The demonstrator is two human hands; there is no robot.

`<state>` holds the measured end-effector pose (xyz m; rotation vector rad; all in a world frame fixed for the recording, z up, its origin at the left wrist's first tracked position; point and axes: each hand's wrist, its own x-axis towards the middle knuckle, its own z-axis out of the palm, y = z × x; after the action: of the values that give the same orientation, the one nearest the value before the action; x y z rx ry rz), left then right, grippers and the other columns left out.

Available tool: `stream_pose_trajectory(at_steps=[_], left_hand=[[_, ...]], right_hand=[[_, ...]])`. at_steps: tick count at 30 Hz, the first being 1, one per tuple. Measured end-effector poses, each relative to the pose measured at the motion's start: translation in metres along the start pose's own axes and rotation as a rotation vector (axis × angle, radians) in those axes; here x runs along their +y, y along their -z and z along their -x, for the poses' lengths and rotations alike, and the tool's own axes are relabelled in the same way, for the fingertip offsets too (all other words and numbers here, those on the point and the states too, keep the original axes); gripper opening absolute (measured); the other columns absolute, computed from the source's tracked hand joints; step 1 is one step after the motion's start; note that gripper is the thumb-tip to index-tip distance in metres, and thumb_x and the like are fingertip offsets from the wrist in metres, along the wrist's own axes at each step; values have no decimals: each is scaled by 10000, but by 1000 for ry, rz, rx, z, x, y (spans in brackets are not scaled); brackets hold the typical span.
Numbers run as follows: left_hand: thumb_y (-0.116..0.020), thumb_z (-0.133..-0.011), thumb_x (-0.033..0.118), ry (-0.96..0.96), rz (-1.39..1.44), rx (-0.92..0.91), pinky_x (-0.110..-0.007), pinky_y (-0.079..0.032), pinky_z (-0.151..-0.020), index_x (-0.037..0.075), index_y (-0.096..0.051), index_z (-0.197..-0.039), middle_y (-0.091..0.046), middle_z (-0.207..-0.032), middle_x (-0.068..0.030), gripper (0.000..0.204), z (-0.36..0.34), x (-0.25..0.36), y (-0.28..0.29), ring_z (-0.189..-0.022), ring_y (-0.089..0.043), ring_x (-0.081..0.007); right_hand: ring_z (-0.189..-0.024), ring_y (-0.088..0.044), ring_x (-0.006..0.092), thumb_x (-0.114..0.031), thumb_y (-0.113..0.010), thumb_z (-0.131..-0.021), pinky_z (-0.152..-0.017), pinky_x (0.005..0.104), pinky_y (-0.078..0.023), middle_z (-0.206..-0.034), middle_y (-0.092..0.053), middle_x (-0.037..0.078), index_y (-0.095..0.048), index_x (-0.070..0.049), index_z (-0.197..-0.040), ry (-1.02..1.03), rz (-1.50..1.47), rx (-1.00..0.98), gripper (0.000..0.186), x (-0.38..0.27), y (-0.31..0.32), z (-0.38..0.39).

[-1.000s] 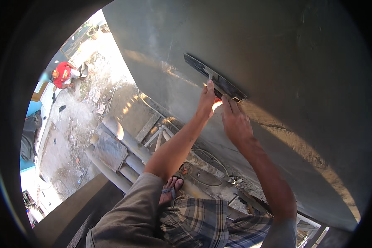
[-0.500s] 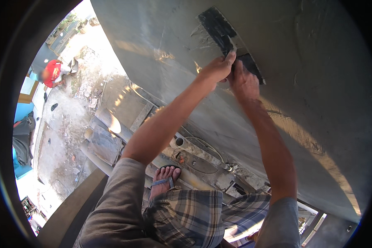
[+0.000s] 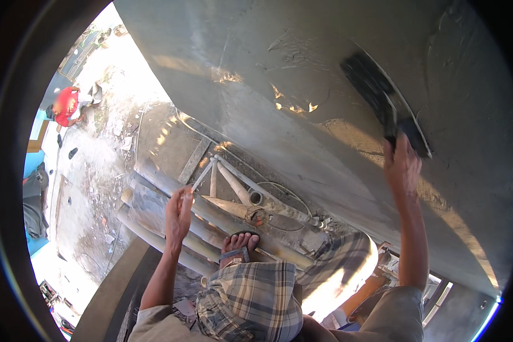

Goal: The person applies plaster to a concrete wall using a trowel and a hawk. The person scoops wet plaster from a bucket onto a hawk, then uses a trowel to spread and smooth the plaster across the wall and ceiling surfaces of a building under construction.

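Right hand gripped the long dark flat plastering trowel, fingers closed on its lower end. Its long axis ran up-left across the grey wet-plaster wall. Left hand hung well apart, empty, fingers loosely together.

The left hand has let go and dropped away, while the right hand swept the trowel rightward.

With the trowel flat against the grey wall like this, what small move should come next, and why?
Probably draw the trowel on along the wet plaster wall. The right hand holds its handle with the blade laid on the surface, and rough ridges show in the plaster to its left. The left hand hangs free, away from the wall, so one hand does the stroke.
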<state>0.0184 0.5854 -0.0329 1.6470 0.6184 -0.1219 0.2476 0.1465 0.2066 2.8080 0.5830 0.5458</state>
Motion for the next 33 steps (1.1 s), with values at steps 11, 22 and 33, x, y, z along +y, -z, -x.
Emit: stream_pose_trajectory(at_steps=[11,22,33], left_hand=[[-690,-919,184,-471,-460,47,-450,-486,-968,19,-647,-1198,-657,-1164,-178,327,-42,-8,-49,-1124,-615,-373],[-743,-855,255,-643,-735,198,-480,-461,-1064,10,-639,-1098,-663,-1095,-160,360,-41,-39,-63,-1114,-620,-346],[-789,-806,243,-718,-719,280,-462,-496,-1025,4,-644,-980,-669,-954,-161,329,-44,-42,-70,-1012,-645,-333]], right_hand=[[-1024,-685,418,-228,-540,-1008,-808,484,-591,-1153,-664,278,-555,-94,-1275,6,-178,-636,299,-70,-101,103],[-929,-719,345,-151,-496,-977,-727,487,-563,-1016,-708,158,-473,-99,-1176,148,-137,-564,207,-174,-242,-34],[-621,-696,364,-224,-621,-972,-505,471,-533,-739,-682,155,-480,-73,-1038,107,-211,40,217,-139,-22,-157]])
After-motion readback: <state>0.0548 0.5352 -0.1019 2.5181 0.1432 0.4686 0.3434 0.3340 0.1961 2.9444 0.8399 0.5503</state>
